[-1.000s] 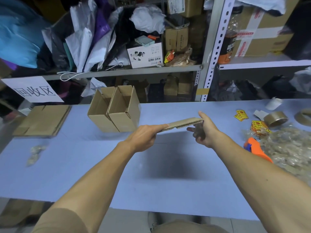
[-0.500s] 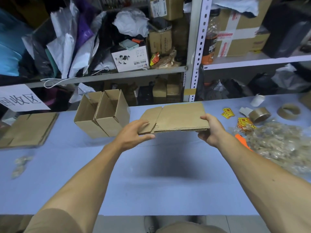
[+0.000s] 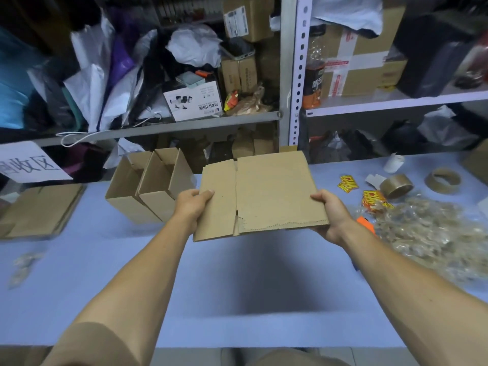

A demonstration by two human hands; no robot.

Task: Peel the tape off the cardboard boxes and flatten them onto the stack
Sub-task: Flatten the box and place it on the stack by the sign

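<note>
I hold a flattened brown cardboard box (image 3: 266, 194) in the air above the blue table (image 3: 237, 281), its broad face tilted toward me. My left hand (image 3: 191, 204) grips its left flap, thumb on top. My right hand (image 3: 331, 211) grips its right edge, thumb on top. Two open, unflattened cardboard boxes (image 3: 150, 183) stand side by side on the table just left of my left hand. The stack of flattened cardboard (image 3: 39, 210) lies at the table's far left.
A heap of crumpled peeled tape (image 3: 433, 233) covers the right side of the table, with an orange tool (image 3: 365, 224) beside my right wrist. Two tape rolls (image 3: 396, 184) and yellow stickers (image 3: 348, 183) lie further back. Cluttered metal shelves (image 3: 169, 125) stand behind the table.
The flattened box was edge-on a second ago; both hands have tipped it up so its broad face shows and brought it nearer. The view has shifted slightly to the right.
</note>
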